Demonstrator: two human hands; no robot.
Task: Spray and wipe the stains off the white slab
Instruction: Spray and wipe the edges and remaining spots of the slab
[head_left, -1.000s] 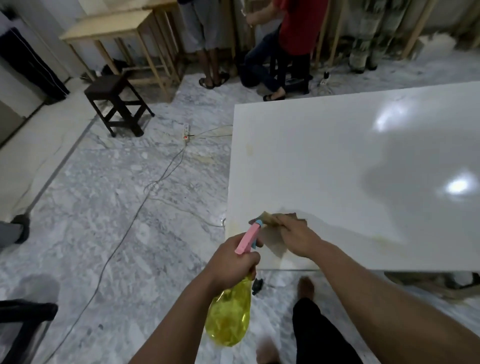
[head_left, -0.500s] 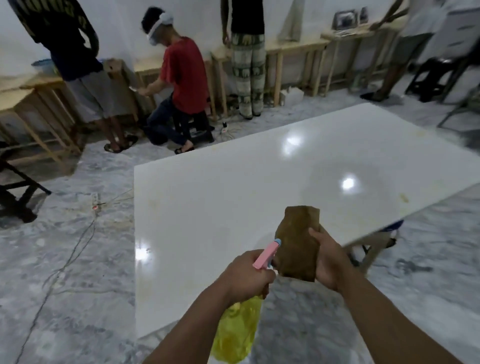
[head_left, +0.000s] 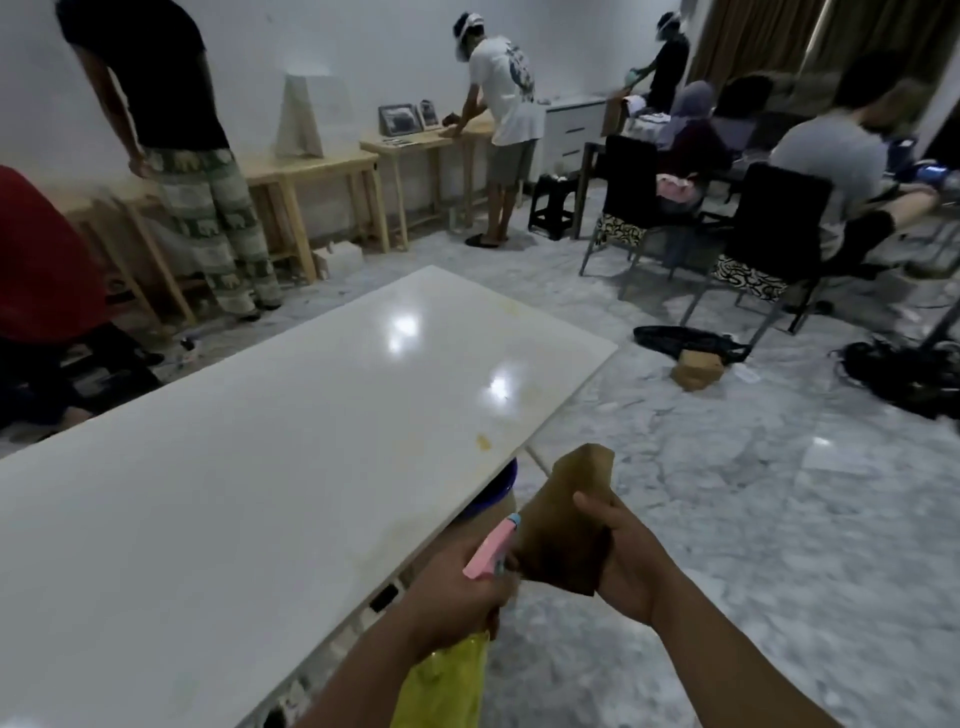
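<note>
The white slab (head_left: 260, 467) stretches from the lower left toward the middle of the view. A small yellowish stain (head_left: 484, 442) sits near its right edge, and a fainter one (head_left: 511, 307) near its far corner. My left hand (head_left: 457, 597) grips a yellow spray bottle (head_left: 447, 680) with a pink nozzle (head_left: 491, 548), held just off the slab's right edge. My right hand (head_left: 628, 561) holds a brown cloth (head_left: 566, 525) upright in front of the nozzle, above the floor.
Grey marble floor (head_left: 779, 545) lies to the right. Black chairs (head_left: 769, 244) with seated people stand at the far right, a brown box (head_left: 698, 369) and dark bags on the floor near them. Wooden tables (head_left: 311, 171) and standing people line the back wall.
My view has swung to the right along the slab. My right hand lifted the cloth off the slab's near edge and now holds it up beside the nozzle, off the slab's right side.
</note>
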